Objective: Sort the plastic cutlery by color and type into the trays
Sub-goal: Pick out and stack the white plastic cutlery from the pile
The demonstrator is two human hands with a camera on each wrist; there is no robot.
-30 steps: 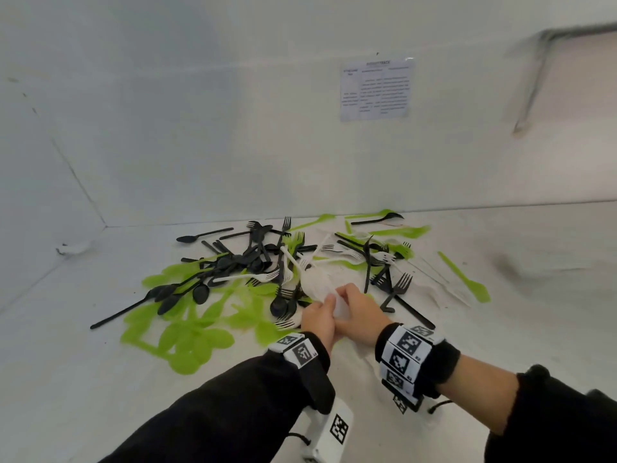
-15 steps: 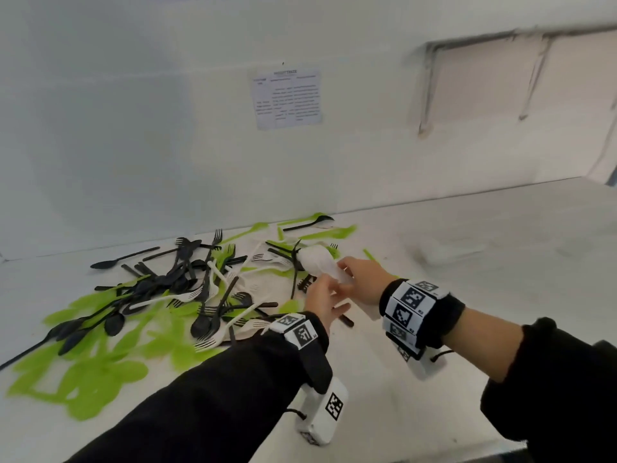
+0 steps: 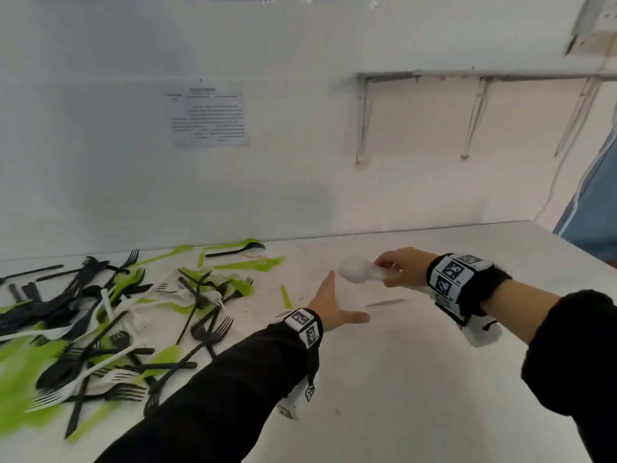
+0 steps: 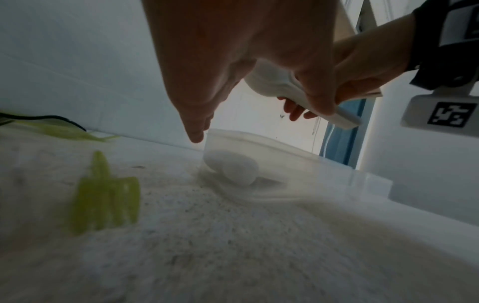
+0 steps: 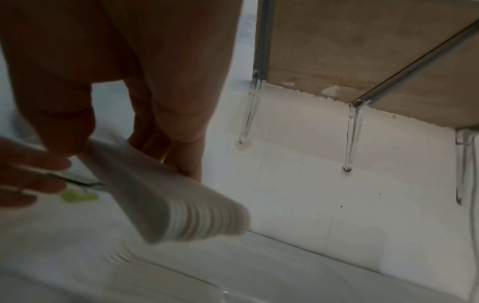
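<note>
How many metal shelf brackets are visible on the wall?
3, all under the wall shelf: left bracket, middle bracket, right bracket, side by side. More may lie past the right frame edge.

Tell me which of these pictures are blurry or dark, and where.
Head view: sharp in the middle, motion smear on the green cutlery at the lower left. Left wrist view: dim, the left hand backlit, the tabletop soft. Right wrist view: dark, the stack of white spoons in the right hand smeared.
</note>
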